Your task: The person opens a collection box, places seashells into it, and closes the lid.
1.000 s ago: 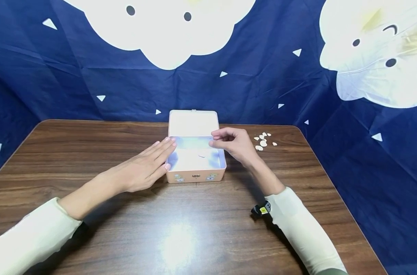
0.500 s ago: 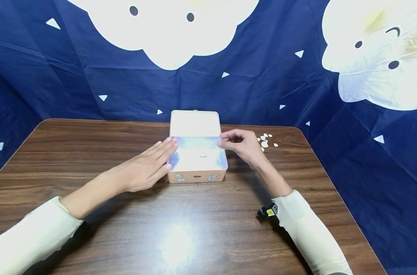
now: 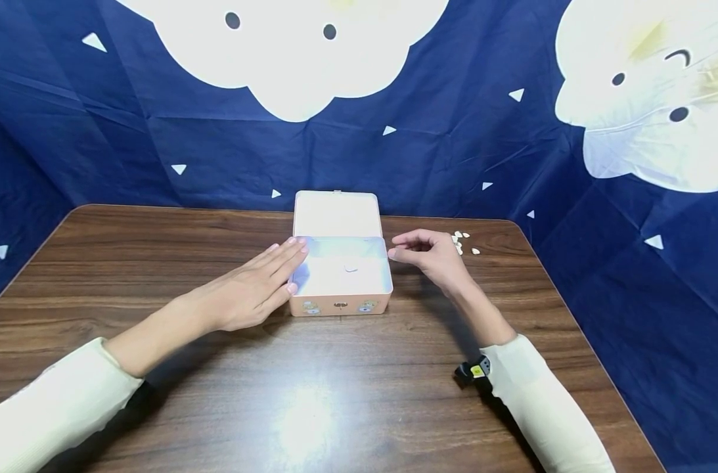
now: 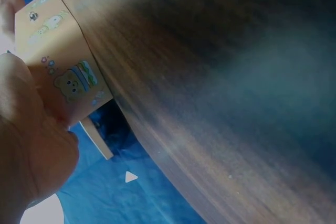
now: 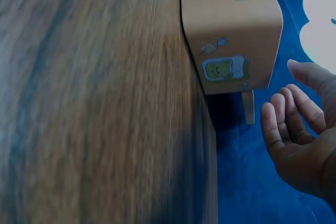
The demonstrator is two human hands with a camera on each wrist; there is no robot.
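Glossy wood-grain table; smooth box, seemingly painted metal, with shiny metal clasp; creased cloth backdrop.

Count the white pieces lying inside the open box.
1: a white piece near the middle of the box. Others may be hidden behind the left hand at its left edge.

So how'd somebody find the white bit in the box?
Find the brown table, then the open peach box on it. Look inside for a small white bit. It's the only one visible there; other white bits lie on the table near the right hand.
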